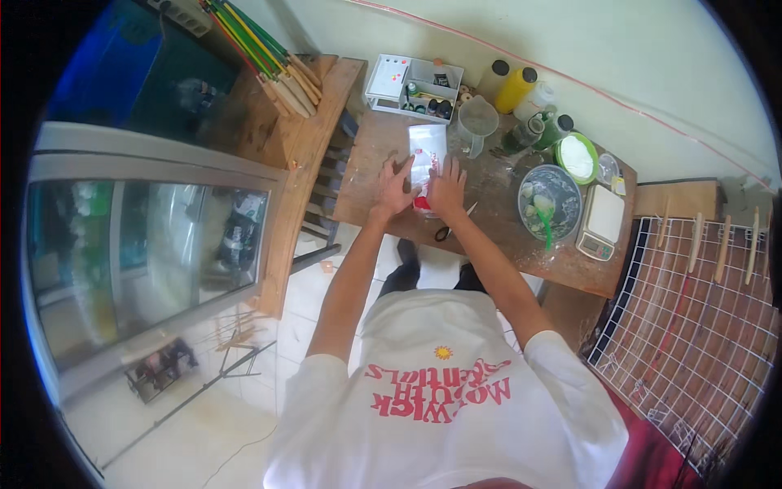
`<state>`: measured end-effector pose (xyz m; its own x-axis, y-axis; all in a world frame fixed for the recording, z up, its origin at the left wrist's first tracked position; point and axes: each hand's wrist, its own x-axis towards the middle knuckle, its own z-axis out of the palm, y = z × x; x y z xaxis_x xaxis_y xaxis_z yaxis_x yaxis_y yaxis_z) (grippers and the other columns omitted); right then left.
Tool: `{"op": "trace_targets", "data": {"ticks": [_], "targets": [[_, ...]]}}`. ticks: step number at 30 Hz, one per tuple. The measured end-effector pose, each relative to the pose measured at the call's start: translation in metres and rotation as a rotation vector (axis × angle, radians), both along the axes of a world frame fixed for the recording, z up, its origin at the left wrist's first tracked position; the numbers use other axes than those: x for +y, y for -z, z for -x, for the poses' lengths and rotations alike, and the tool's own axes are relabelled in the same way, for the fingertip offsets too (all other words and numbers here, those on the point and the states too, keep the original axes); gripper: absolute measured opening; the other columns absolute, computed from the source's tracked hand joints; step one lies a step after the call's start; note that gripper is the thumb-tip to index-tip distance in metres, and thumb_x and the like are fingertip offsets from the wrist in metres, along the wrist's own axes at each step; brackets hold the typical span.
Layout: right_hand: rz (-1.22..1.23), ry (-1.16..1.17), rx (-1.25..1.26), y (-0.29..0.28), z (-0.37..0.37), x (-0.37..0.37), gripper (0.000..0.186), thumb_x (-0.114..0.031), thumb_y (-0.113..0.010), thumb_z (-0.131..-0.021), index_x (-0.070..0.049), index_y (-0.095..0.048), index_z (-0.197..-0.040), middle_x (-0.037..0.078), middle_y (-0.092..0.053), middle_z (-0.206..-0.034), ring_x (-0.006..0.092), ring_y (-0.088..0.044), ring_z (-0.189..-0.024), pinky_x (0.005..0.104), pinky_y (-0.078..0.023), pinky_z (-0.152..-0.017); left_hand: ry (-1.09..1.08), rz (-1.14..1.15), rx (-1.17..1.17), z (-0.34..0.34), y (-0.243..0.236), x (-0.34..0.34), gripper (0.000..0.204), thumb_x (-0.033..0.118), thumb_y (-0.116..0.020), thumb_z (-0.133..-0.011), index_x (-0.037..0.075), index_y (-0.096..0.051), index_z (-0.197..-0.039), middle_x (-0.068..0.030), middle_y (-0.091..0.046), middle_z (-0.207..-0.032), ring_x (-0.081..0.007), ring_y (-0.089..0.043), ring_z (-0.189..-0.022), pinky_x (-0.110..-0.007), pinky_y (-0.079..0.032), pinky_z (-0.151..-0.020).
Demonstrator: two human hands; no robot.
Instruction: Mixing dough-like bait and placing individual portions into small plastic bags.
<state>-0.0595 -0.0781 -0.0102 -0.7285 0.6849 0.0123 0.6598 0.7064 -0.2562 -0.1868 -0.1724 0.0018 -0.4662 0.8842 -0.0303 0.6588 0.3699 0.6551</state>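
Observation:
A white pouch (427,143) with red print and a red lower end lies flat on the wooden table, its long side pointing away from me. My left hand (395,187) rests along the pouch's left edge with the fingers apart, the thumb reaching over it. On the opposite edge lies my right hand (447,189), fingers stretched out and spread, touching the pouch. Between the two hands only a strip of the pouch shows; its lower part is partly covered. Scissors with black handles (443,234) lie beside my right wrist, near the table's front edge.
Behind the pouch stand a white organizer (411,85) with small bottles and a clear measuring jug (477,124). Several bottles, a yellow one (516,90) among them, line the wall. To the right are a powder-smeared bowl (533,231), a green bowl (576,157) and a scale (604,213).

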Motion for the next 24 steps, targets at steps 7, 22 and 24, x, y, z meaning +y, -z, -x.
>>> {"op": "trace_targets", "data": {"ticks": [7, 22, 24], "targets": [[-0.019, -0.048, -0.09, 0.002, 0.011, 0.018, 0.044, -0.023, -0.055, -0.084, -0.011, -0.054, -0.126, 0.024, -0.025, -0.145, 0.0408, -0.023, -0.134, 0.0582, -0.023, -0.104, 0.134, 0.235, 0.132, 0.014, 0.031, 0.0, 0.094, 0.058, -0.071, -0.064, 0.034, -0.029, -0.144, -0.0196, 0.0, -0.153, -0.0333, -0.001, -0.142, -0.055, 0.001, -0.109], [0.144, 0.018, 0.455, 0.018, 0.01, 0.013, 0.013, -0.014, -0.066, -0.075, -0.008, -0.07, -0.086, 0.019, -0.051, -0.122, 0.0394, -0.043, -0.116, 0.0452, -0.035, -0.098, 0.143, 0.282, 0.134, 0.011, 0.027, 0.006, 0.106, 0.064, -0.071, -0.058, 0.032, -0.021, -0.147, -0.0194, 0.009, -0.153, -0.0309, 0.009, -0.142, -0.057, 0.006, -0.107], [0.149, 0.05, 0.459, 0.018, 0.013, 0.009, 0.011, -0.011, -0.065, -0.075, -0.006, -0.068, -0.084, 0.019, -0.052, -0.119, 0.0393, -0.044, -0.113, 0.0453, -0.036, -0.097, 0.152, 0.288, 0.138, 0.011, 0.025, 0.006, 0.107, 0.064, -0.071, -0.058, 0.033, -0.02, -0.147, -0.0194, 0.01, -0.153, -0.031, 0.01, -0.142, -0.058, 0.006, -0.107]]}}
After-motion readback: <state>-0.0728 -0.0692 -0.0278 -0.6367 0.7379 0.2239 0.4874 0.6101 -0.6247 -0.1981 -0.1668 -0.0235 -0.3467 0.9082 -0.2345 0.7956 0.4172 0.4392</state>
